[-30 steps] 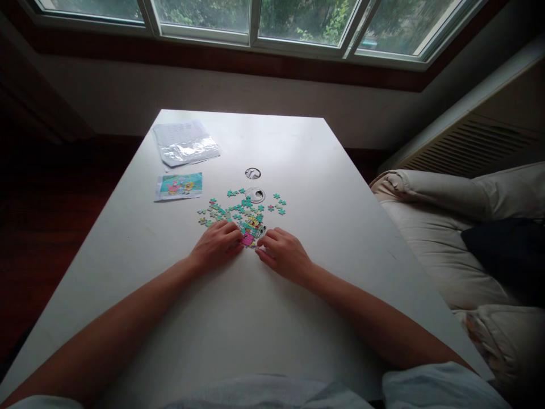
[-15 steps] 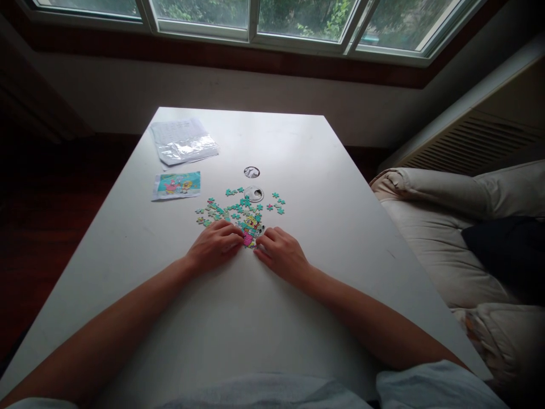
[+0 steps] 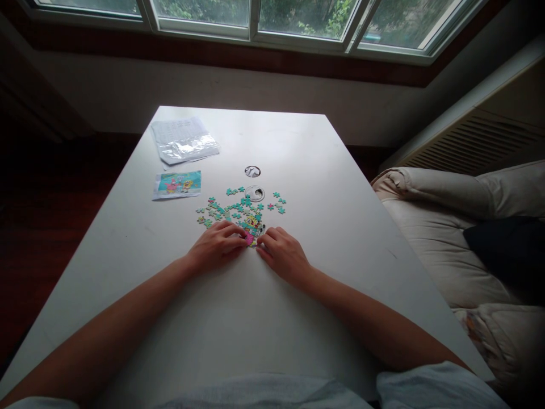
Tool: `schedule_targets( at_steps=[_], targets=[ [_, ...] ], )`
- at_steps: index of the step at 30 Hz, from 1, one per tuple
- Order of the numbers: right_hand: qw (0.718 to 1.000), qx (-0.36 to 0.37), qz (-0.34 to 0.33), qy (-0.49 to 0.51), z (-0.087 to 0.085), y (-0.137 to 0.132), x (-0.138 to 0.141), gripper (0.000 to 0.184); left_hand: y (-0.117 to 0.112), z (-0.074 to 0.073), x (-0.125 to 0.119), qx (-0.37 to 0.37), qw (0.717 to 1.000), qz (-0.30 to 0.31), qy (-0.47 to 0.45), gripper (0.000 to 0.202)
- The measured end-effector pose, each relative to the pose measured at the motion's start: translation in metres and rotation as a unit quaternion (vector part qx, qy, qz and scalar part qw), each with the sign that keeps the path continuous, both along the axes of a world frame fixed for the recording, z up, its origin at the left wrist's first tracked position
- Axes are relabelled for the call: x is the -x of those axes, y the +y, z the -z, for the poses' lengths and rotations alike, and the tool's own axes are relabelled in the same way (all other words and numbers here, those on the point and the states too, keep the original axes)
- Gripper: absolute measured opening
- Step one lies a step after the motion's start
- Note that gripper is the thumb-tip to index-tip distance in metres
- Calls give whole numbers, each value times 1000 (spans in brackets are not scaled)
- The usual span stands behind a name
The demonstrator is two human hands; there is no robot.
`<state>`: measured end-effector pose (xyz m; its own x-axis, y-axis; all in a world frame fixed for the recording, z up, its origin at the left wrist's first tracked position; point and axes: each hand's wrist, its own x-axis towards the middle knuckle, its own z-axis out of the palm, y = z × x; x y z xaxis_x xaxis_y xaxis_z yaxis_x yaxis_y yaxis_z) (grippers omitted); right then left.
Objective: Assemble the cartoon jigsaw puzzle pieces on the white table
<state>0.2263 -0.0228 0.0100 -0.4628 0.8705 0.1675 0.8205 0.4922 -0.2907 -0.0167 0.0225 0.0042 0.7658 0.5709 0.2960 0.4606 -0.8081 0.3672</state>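
Observation:
On the white table [image 3: 298, 147] lies a small part-joined jigsaw cluster [image 3: 252, 224] in yellow, teal and pink. Loose teal pieces [image 3: 221, 210] are scattered behind and beside it. My left hand [image 3: 217, 245] rests palm down at the cluster's left edge, fingers curled with their tips pressing on the pink part. My right hand [image 3: 283, 254] lies palm down at the cluster's right edge, its fingertips touching the pieces. Both hands' fingers are bent close together; what sits under the tips is hidden.
A cartoon reference picture [image 3: 177, 184] lies left of the pieces, a clear plastic bag on paper [image 3: 184, 142] behind it. Two round cable holes [image 3: 254, 194] sit past the puzzle. A cream sofa with a dark cushion [image 3: 502, 250] stands to the right, windows beyond.
Both hands have crept slightly closer together over the joined cluster, the left fingertips sliding right onto its pink part. The view has shifted a little.

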Motion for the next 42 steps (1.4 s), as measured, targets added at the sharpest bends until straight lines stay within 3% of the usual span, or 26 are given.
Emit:
schedule_targets(
  at_steps=[25,36,42],
  targets=[
    [993,43,35,100,7,2,3,5,1,-1,2,-2,1000,12,12,29],
    [973,108,29,200,2,4,4,10,1,-2,1,5,1000,12,18,27],
    [963,124,65,229,4,9,1,8,0,-4,2,20,1000,11,12,23]
  ],
)
